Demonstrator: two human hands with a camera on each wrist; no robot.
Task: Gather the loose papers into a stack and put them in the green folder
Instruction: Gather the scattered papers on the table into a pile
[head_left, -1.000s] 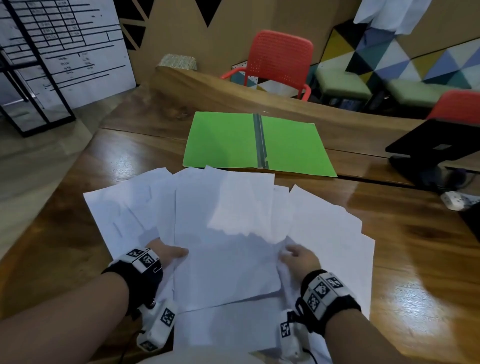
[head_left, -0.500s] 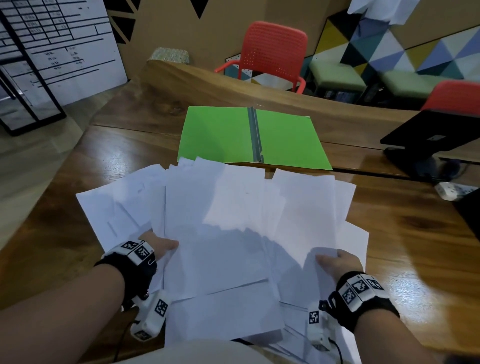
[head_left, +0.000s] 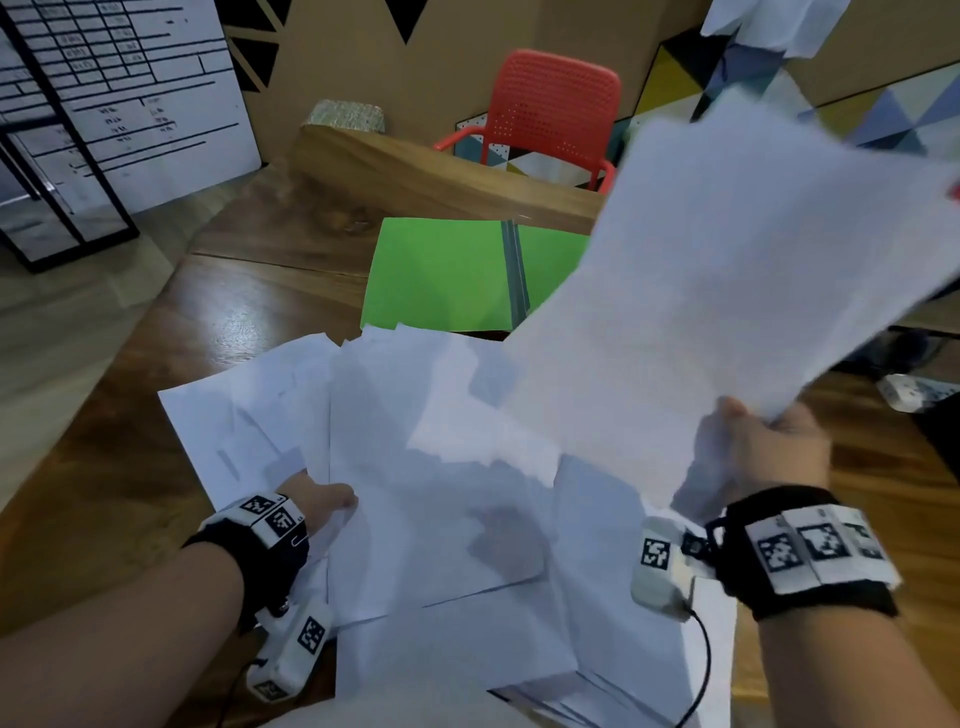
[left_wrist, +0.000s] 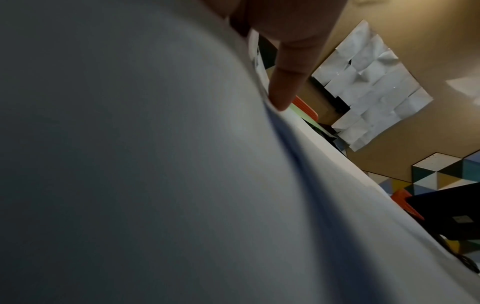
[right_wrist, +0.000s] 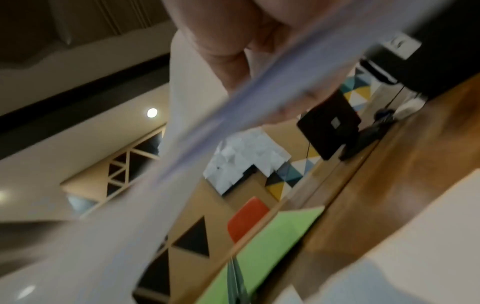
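1. White sheets are being gathered: the right hand (head_left: 769, 447) is pinching a small bunch of lifted papers (head_left: 737, 270) at their near corner, thumb on top and fingers curled beneath, and holding them in the air at about two o'clock from the pile.

2. Lying fanned and overlapping on the wooden table (head_left: 104, 467), the loose papers (head_left: 415, 467) are sitting at the centre of the head view, with the left hand (head_left: 317, 504) at about eight o'clock of the pile, its fingers tucked under the top sheets; the left wrist view is showing one finger (left_wrist: 285, 86) pressing against a paper edge. How far that hand is curled I cannot tell.

3. To do this step well, I judge the lifted bunch should be coming down square onto the pile, edges then tapped level, since a one-corner pinch is letting the sheets sag and fan.

4. Sitting at twelve o'clock beyond the pile, the green folder (head_left: 441, 280) is lying open and flat, its dark spine showing; the part in view is holding no paper, while its right leaf is mostly hidden behind the lifted bunch.
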